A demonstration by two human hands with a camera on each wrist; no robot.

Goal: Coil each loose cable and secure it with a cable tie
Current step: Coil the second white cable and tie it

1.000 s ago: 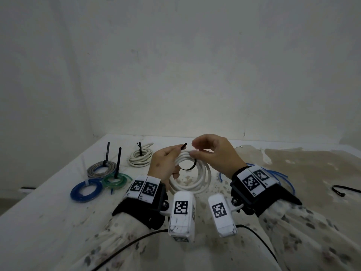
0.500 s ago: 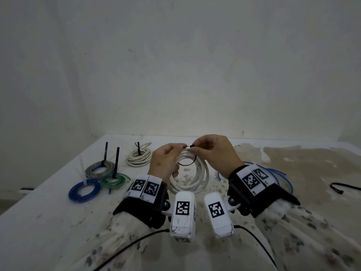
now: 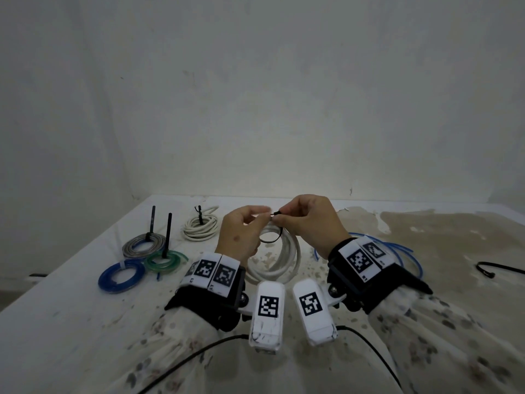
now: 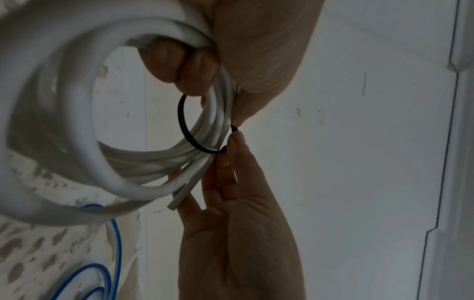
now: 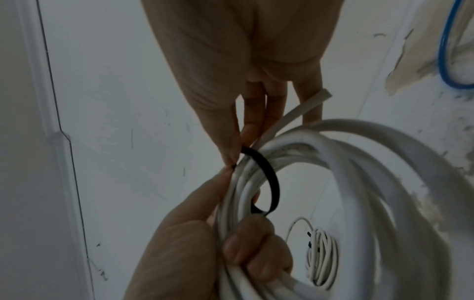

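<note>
My left hand (image 3: 241, 237) has its grip curled round one white cable coil (image 3: 287, 257), held up off the surface (image 3: 71, 308). One black cable tie (image 3: 270, 240) loops loosely round the coil's strands, beside my left fingers (image 4: 179, 67). My right hand (image 3: 309, 223) pinches the tie's end at the top of the coil, thumb and forefinger meeting my left fingertips there. One cut cable end (image 4: 179, 196) sticks out of the coil toward my right palm.

Count on the surface, left of the held coil: four finished coils, namely one white coil (image 3: 200, 227), one grey coil (image 3: 143, 245), one green coil (image 3: 163, 260) and one blue coil (image 3: 120, 275). Three of them carry upright black tie tails.

Right of the held coil: one loose blue cable (image 3: 397, 251), and farther right one spare black tie (image 3: 494, 270).
</note>
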